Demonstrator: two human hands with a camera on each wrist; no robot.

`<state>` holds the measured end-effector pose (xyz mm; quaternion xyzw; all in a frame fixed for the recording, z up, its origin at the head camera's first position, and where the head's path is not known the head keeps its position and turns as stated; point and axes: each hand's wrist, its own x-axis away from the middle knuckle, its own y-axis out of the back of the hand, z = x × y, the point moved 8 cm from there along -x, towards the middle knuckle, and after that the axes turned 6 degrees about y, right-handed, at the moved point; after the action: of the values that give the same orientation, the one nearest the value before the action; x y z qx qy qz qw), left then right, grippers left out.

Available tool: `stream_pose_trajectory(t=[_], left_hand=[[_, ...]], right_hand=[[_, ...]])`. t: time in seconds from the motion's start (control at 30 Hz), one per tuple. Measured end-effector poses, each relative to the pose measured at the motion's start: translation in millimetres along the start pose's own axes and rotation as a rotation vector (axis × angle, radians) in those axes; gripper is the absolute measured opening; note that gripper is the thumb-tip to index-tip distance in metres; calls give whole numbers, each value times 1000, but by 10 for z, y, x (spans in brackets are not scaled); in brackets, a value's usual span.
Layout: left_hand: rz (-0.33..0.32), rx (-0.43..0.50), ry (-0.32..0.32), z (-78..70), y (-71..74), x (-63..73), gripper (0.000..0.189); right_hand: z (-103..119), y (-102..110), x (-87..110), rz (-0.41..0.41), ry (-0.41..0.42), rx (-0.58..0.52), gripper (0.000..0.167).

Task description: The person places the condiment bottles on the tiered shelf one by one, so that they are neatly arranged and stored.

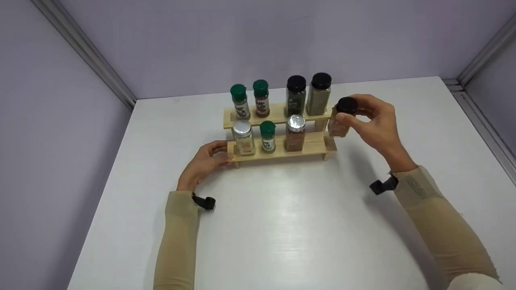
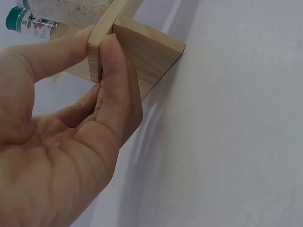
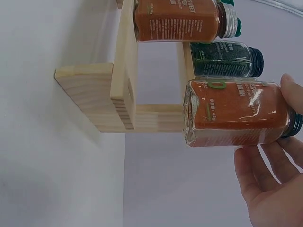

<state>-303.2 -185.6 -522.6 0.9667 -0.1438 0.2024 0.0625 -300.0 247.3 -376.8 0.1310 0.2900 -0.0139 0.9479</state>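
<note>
A two-tier wooden spice rack stands on the white table with spice jars on both tiers. My left hand pinches the left end of its lower shelf; in the left wrist view, thumb and fingers grip the board edge. In my right hand is a black-capped spice jar of orange-red powder, held near its cap. The jar is in the air at the rack's right end, above the lower shelf's level. The lower shelf bears a silver-capped pale jar, a small green-capped jar and a silver-capped reddish jar.
On the upper shelf are two green-capped jars at left and two black-capped jars at right. A purple-grey wall rises behind the table. Metal frame posts run along the corners.
</note>
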Motion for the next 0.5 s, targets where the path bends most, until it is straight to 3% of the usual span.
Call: stream_pose_trajectory(t=[0.23,0.5], left_hand=[[6,29,-9,-5,5,10,59],[-5,-3,-6,-5,6,-4,59]], right_hand=[[-35,-171,28,27,7,-23,38],[-67,-318,66,48,-17,-31,38]])
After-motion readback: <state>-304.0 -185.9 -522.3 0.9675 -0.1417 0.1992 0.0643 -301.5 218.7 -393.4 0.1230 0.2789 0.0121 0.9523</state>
